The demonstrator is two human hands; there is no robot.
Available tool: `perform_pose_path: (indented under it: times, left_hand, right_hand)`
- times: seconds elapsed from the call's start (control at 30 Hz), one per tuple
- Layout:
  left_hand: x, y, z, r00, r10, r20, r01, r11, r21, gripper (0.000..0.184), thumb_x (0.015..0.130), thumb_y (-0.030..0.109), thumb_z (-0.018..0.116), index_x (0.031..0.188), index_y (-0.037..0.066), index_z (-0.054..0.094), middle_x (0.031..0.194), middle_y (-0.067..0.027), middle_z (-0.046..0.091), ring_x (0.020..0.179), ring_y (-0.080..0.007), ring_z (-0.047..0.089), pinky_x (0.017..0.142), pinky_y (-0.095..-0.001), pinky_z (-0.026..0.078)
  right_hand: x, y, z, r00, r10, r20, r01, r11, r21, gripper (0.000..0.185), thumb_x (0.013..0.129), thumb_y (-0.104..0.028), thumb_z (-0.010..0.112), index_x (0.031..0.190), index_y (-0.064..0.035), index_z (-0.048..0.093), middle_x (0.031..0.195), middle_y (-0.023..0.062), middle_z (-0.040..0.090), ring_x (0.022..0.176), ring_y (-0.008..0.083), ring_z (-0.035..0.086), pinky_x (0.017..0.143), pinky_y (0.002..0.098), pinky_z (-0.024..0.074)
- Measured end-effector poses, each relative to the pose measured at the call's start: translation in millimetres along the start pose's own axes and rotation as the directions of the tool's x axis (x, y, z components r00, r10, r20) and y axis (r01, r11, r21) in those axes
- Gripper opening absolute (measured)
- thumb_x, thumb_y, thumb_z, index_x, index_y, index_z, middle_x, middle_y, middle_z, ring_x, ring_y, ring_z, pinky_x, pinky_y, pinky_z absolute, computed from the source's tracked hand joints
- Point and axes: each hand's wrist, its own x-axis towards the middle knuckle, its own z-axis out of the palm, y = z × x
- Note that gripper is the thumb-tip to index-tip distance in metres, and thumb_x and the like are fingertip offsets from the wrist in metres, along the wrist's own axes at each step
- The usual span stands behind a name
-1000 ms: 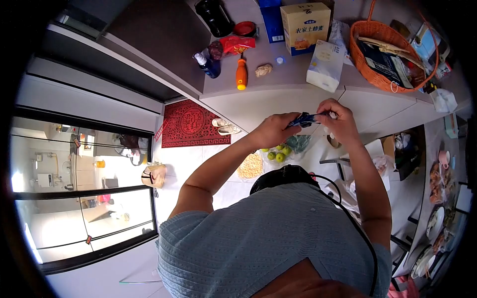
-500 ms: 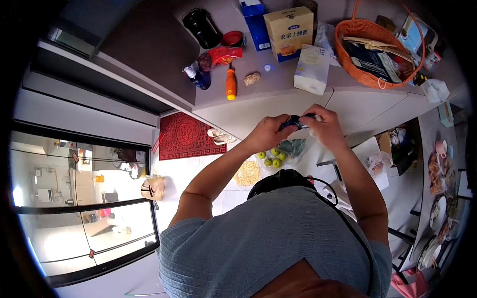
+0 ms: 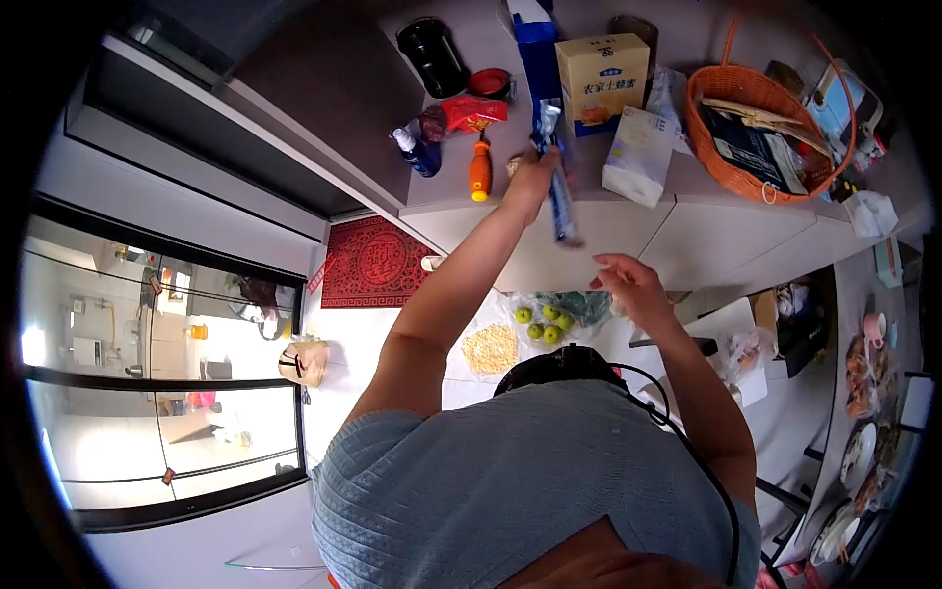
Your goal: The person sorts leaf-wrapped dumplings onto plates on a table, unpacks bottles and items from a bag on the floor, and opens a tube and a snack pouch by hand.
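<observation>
My left hand [image 3: 535, 182] reaches over the counter's front edge, closed on a long, narrow blue-and-silver packet [image 3: 561, 206]. The packet is blurred, and its exact kind does not show. Its upper end is in front of a tall blue box [image 3: 537, 59], and its lower end hangs past the edge. Beside my left hand are an orange-handled tool [image 3: 480, 172] and a crumpled tan item [image 3: 514, 164], partly hidden by the fingers. In front of the counter, my right hand [image 3: 633, 290] is lifted with fingers apart and nothing visible in it.
A honey box [image 3: 601, 83], a white tissue pack [image 3: 638, 157] and an orange wicker basket [image 3: 702, 128] stand along the counter. To the left are a blue spray bottle [image 3: 417, 154] and a black jar [image 3: 432, 59]. Green apples [image 3: 549, 324] lie lower down, beyond the counter edge.
My left hand has moved up to the counter with the blue-and-silver packet. My right hand has come away from it and opened. The view has shifted slightly.
</observation>
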Motion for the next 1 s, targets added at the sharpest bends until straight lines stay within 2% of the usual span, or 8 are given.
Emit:
perform_pose_path:
  times: [0.07,0.13,0.27,0.4,0.5,0.8,0.9,1.0]
  left_hand:
    - [46,-23,-20,0.984,0.162,-0.071,-0.144,0.966,0.213,0.046,0.092,0.024,0.055,0.128,-0.001,0.044,0.107,-0.0188,0.06,0.099,-0.029,0.06,0.085,-0.0367,0.049]
    - [59,-19,-35,0.872,0.484,0.07,-0.326,0.468,0.822,0.059,0.084,0.022,0.062,0.134,-0.001,0.04,0.121,-0.0239,0.055,0.112,-0.0362,0.052,0.097,-0.0366,0.042]
    - [18,36,-56,0.574,0.809,0.13,-0.114,-0.078,0.99,0.055,0.074,0.02,0.068,0.124,0.004,0.051,0.129,-0.018,0.051,0.117,-0.0365,0.049,0.101,-0.043,0.038]
    - [67,50,-116,0.529,0.785,0.322,-0.025,-0.366,0.93,0.036,0.075,0.019,0.064,0.111,0.015,0.064,0.127,-0.0086,0.055,0.117,-0.0295,0.051,0.098,-0.0424,0.038]
    - [81,60,-127,0.583,0.757,0.294,-0.18,-0.233,0.956,0.027,0.076,0.015,0.06,0.102,0.015,0.068,0.12,-0.0076,0.061,0.111,-0.0284,0.055,0.096,-0.0411,0.041]
    - [9,138,-44,0.248,0.969,0.01,-0.706,0.173,0.686,0.017,0.084,0.005,0.06,0.1,0.001,0.065,0.095,-0.0119,0.068,0.082,-0.0249,0.065,0.075,-0.0297,0.05]
    - [-36,133,-17,0.634,0.754,-0.174,-0.693,0.653,0.306,0.019,0.091,0.012,0.059,0.102,-0.003,0.063,0.085,-0.004,0.065,0.076,-0.0052,0.051,0.068,-0.0238,0.045]
    - [-62,86,13,0.863,0.5,-0.07,-0.505,0.855,-0.122,0.022,0.093,0.016,0.058,0.103,-0.003,0.064,0.086,-0.0037,0.065,0.073,-0.0085,0.056,0.067,-0.0238,0.047]
  right_hand:
    - [-5,-5,3,0.999,0.052,0.016,-0.051,0.998,-0.037,0.027,0.091,-0.012,0.057,0.116,-0.0018,0.058,0.083,0.0054,0.064,0.085,0.013,0.064,0.066,0.0246,0.0452]
    - [-10,-7,1,0.994,0.102,-0.031,-0.104,0.99,-0.09,0.027,0.091,-0.013,0.057,0.116,-0.0021,0.058,0.084,0.0059,0.064,0.086,0.0132,0.064,0.067,0.025,0.0455]
    - [-21,12,-10,0.997,0.066,-0.046,-0.071,0.99,-0.122,0.027,0.093,-0.012,0.053,0.118,-0.0046,0.058,0.087,0.0046,0.066,0.063,0.0039,0.049,0.056,0.0195,0.0398]
    - [-31,29,-13,0.995,0.043,-0.089,-0.05,0.996,-0.07,0.024,0.094,-0.013,0.053,0.116,-0.0059,0.06,0.085,0.0041,0.067,0.062,0.0037,0.049,0.056,0.019,0.0405]
    - [-34,30,-12,0.994,0.044,-0.095,-0.046,0.999,-0.017,0.024,0.094,-0.014,0.053,0.115,-0.0065,0.06,0.084,0.004,0.067,0.061,0.0035,0.049,0.057,0.0193,0.0409]
    - [-32,20,3,0.982,-0.057,-0.18,0.044,0.996,-0.073,0.029,0.09,-0.009,0.058,0.119,-0.0054,0.057,0.095,0.0044,0.065,0.073,0.0069,0.054,0.064,0.0222,0.0453]
    - [-21,0,21,0.925,-0.277,-0.259,0.255,0.96,-0.115,0.04,0.086,-0.004,0.064,0.124,-0.0044,0.052,0.105,0.0046,0.061,0.084,0.0106,0.057,0.075,0.0251,0.0491]
    - [-18,-27,46,0.844,-0.389,-0.369,0.395,0.916,-0.062,0.05,0.084,-0.004,0.066,0.13,-0.0045,0.046,0.108,0.0055,0.06,0.083,0.0119,0.058,0.075,0.0251,0.0492]
